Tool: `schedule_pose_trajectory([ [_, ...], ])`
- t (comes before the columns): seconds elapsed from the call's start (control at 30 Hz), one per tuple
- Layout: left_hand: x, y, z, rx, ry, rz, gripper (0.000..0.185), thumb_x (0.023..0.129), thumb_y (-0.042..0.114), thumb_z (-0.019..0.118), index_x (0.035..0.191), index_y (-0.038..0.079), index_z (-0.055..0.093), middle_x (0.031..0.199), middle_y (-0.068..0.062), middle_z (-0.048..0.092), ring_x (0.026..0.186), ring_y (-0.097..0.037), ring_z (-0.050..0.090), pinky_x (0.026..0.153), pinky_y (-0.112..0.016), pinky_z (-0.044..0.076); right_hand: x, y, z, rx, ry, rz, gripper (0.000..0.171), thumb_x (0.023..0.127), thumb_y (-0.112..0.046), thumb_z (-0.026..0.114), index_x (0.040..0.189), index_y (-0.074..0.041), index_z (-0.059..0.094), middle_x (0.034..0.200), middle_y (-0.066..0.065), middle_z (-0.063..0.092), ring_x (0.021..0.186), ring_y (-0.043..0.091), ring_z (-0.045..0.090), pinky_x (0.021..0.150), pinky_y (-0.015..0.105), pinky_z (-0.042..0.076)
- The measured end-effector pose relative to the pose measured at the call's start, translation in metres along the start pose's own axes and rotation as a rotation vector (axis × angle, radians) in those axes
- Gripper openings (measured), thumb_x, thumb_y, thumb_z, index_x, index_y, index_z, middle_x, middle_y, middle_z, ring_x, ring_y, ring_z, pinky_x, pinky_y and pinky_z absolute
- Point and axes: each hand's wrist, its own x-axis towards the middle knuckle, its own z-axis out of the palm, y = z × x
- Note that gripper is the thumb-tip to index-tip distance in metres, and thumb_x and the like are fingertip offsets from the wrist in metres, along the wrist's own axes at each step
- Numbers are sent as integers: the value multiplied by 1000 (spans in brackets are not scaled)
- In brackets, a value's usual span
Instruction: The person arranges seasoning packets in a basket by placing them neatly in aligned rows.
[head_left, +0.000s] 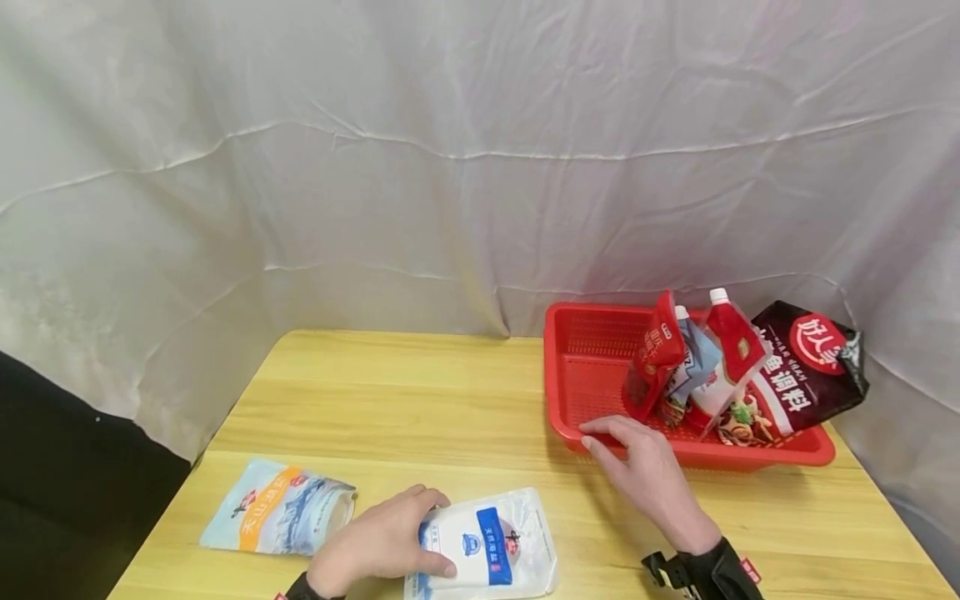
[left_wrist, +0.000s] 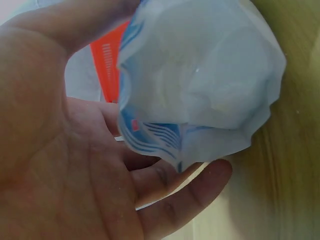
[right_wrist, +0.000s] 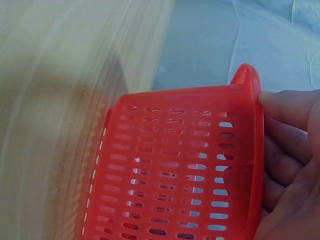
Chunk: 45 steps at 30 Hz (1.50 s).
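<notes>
Basket [head_left: 585, 350] at table's [head_left: 450, 392] far right holding pouches [head_left: 705, 358], two bags [head_left: 487, 546] near front-left edge

Orange-blue packet [head_left: 276, 507] on table [head_left: 450, 392]

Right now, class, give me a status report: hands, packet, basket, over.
Left hand grips white salt packet on table. Right hand rests on red basket rim. Basket's left half free; pouches crowd its right.
</notes>
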Motion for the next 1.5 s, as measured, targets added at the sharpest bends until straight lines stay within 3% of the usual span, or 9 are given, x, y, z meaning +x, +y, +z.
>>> schedule_pose_trajectory([
  [0.23, 1, -2, 3, -37, 6, 1, 76, 77, 49, 89, 131, 3, 63, 115, 2, 64, 96, -12, 58, 93, -44, 54, -1, -1, 0, -8, 14, -1, 18, 90, -10, 81, 108, -12, 79, 105, 0, 77, 102, 24, 74, 85, 47, 60],
  [0.6, -1, -3, 8, -100, 45, 18, 68, 72, 45, 93, 121, 12, 60, 101, 10, 59, 83, -5, 55, 74, -29, 49, -1, -1, -1, 2, -4, 17, 18, 91, -10, 80, 109, -11, 79, 106, 1, 77, 103, 25, 73, 86, 48, 59],
  [1.07, -2, -14, 14, -241, 75, 98, 61, 74, 39, 93, 117, 13, 59, 100, 8, 59, 86, -6, 57, 77, -25, 49, -1, -1, -1, 0, -18, 27, 18, 92, -10, 79, 109, -15, 79, 107, -2, 77, 104, 24, 73, 87, 48, 59],
  [1.33, -3, -16, 9, -426, 56, 90, 56, 79, 29, 91, 119, 10, 57, 101, 2, 66, 87, -13, 65, 78, -26, 53, -1, -2, -1, 9, -27, 45, 18, 93, -11, 78, 110, -15, 79, 109, -3, 76, 104, 22, 73, 87, 47, 59],
  [1.5, -5, -14, -2, -429, 108, 85, 56, 81, 30, 90, 121, 8, 58, 100, 1, 67, 86, -15, 66, 74, -27, 55, 0, -2, -2, 9, -33, 51, 18, 93, -11, 79, 110, -15, 79, 109, -3, 76, 104, 21, 73, 87, 47, 59],
])
